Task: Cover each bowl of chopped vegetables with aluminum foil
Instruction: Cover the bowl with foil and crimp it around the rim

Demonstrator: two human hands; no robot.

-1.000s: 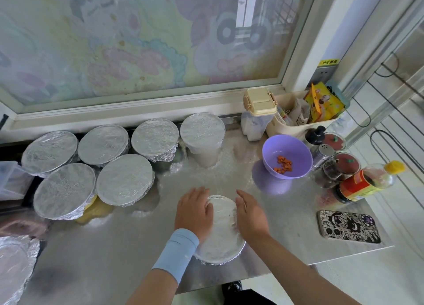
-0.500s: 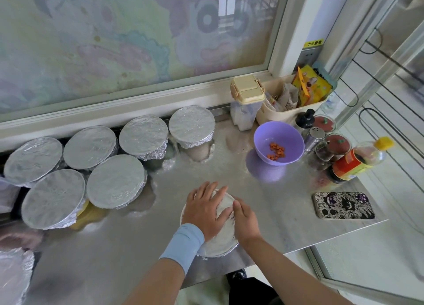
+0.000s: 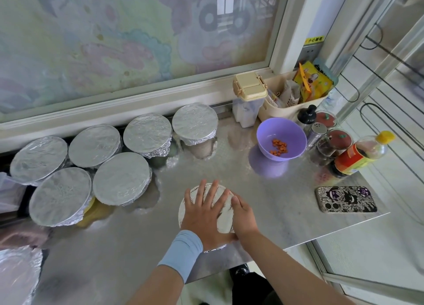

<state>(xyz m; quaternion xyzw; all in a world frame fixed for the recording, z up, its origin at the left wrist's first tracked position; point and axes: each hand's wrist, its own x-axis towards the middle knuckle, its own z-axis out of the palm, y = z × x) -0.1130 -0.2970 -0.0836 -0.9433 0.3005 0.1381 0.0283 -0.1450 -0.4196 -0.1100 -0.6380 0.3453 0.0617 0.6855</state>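
A foil-covered bowl (image 3: 223, 221) stands at the near edge of the steel counter (image 3: 275, 196). My left hand (image 3: 204, 210) lies flat on its foil top with fingers spread. My right hand (image 3: 243, 215) cups the bowl's right rim, fingers curled over the foil edge. Several more foil-covered bowls (image 3: 121, 178) stand in two rows at the back left. A purple bowl (image 3: 281, 138) with chopped carrot bits (image 3: 278, 146) stands uncovered at the back right.
A phone (image 3: 346, 199) lies near the right edge. A sauce bottle (image 3: 360, 154), shakers and jars (image 3: 335, 141) crowd the right rear, beside a cream tub (image 3: 296, 98) and a lidded container (image 3: 249, 100). Loose foil (image 3: 16, 275) lies at bottom left.
My left hand has slid from the bowl's left side onto its top and spread flat. My right hand stays on the right rim. The view has shifted slightly.
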